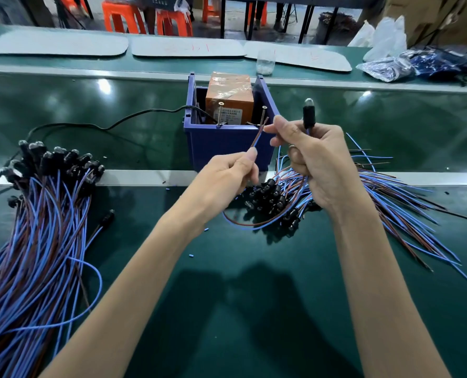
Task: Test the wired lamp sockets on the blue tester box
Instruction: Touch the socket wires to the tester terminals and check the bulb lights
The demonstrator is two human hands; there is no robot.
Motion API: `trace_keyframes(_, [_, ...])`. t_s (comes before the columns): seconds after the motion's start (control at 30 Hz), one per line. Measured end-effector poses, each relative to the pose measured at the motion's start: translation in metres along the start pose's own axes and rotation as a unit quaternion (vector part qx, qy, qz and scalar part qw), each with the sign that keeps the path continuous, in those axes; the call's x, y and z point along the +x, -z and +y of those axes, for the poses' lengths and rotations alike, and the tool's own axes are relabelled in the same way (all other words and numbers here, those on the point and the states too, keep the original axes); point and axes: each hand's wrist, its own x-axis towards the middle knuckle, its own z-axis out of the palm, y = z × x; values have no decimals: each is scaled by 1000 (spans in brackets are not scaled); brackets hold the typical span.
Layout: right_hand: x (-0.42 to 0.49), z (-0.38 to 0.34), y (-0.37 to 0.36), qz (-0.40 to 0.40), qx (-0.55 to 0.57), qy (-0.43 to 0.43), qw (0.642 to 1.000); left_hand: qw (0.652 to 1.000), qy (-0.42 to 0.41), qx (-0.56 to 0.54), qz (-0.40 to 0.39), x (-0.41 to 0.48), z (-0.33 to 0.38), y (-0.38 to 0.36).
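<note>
Above green bench, left hand pinches wires; right hand grips socket.

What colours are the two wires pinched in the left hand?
The wires are blue and brown; head view.

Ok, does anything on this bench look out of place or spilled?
Only small things: tiny blue scraps lie loose on the green belt, and one wired socket lies apart from the left pile. Nothing looks damaged.
</note>
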Motion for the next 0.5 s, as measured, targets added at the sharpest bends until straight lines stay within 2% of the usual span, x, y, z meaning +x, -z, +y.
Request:
trace_keyframes(0.27, [-1,1,0,-30,-9,-2,1000,999,5,25,-19,1,-1,0])
trace_keyframes(0.5, [-2,-4,0,-42,-40,-21,998,999,4,-43,33,3,-1,1])
